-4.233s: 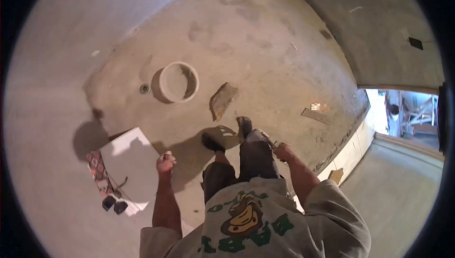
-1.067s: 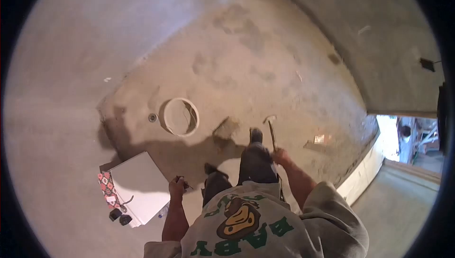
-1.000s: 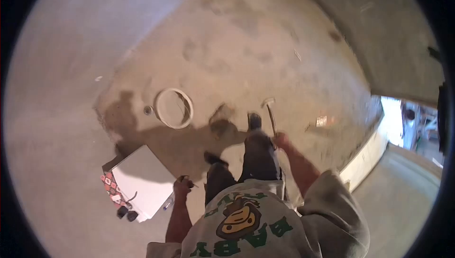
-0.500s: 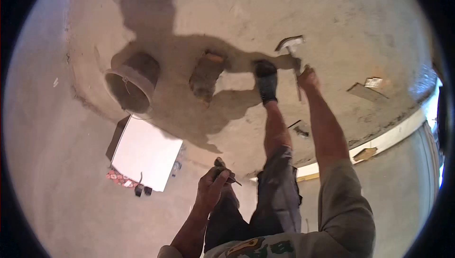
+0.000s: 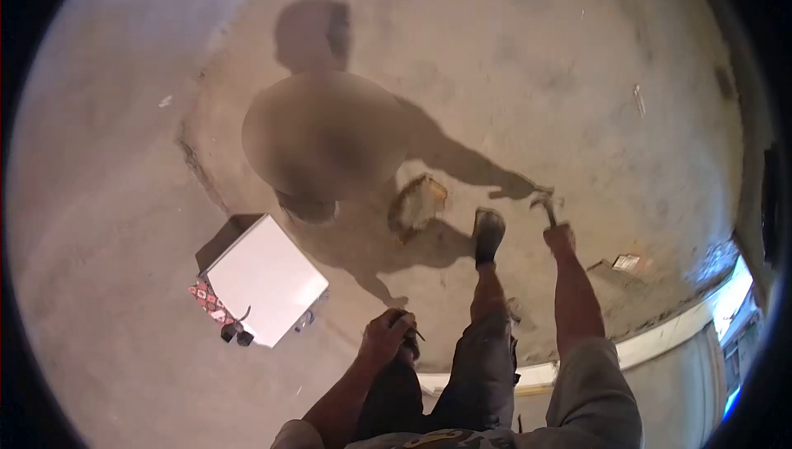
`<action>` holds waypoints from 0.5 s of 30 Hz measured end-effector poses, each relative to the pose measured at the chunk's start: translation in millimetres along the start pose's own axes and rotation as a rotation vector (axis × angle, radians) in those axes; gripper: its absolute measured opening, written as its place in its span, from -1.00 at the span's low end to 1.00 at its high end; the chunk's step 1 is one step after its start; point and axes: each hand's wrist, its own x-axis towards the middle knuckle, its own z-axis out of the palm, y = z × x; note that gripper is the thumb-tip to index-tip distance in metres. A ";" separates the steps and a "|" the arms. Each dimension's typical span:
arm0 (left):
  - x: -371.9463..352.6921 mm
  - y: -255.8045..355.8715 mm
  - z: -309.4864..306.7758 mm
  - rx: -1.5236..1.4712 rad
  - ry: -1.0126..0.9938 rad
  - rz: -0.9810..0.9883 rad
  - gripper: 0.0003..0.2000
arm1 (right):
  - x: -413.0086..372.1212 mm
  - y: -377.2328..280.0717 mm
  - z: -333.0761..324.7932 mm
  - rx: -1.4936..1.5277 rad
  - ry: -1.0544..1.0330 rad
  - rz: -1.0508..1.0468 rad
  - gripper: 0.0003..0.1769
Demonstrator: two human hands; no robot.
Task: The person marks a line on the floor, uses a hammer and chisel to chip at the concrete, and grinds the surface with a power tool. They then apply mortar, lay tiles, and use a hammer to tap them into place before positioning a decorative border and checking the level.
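Note:
My right hand (image 5: 560,239) is stretched out over the floor at the right, closed around the handle of a hammer (image 5: 545,201) whose head points away from me. Near my left knee, my left hand (image 5: 384,340) is closed on a thin, dark pointed tool (image 5: 421,336). Only the tip of that tool sticks out past the fingers, so I cannot tell its exact kind. My dark shoe (image 5: 489,237) stands on the floor left of the hammer. A rough brown chunk (image 5: 419,204) lies beyond the shoe.
A white-topped box or table (image 5: 266,280) stands at the left, with a red patterned cloth (image 5: 209,300) and dark objects (image 5: 237,334) at its edge. A small light piece (image 5: 626,262) lies right of my hand. My shadow and a blurred patch cover the middle floor.
The view has shifted, so floor things appear lower and further right. My right hand and the hammer sit lower in view; the hammer's angle has changed. My left hand still grips the thin tool.

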 end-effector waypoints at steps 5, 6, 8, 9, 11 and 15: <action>-56.0 59.7 -36.5 0.032 0.044 0.356 -0.71 | -84.9 -3.9 -121.8 -0.224 -0.072 -0.253 -0.72; -66.6 68.4 -46.5 0.058 0.169 0.427 -0.70 | -90.6 2.0 -131.8 -0.263 0.026 -0.322 -0.75; -86.8 91.0 -76.4 -0.056 0.223 0.468 -0.70 | -178.3 -38.5 -210.2 -0.121 -0.053 -0.214 -0.81; -93.5 102.6 -96.2 -0.104 0.259 0.483 -0.70 | -174.5 -30.0 -220.3 -0.018 -0.141 -0.228 -0.81; -92.9 122.9 -126.6 -0.198 0.362 0.602 -0.70 | -209.4 -45.3 -253.5 0.106 -0.091 -0.200 -0.79; -108.4 186.3 -184.8 -0.246 0.410 0.685 -0.70 | -207.2 -27.5 -300.8 0.446 -0.314 -0.261 -0.90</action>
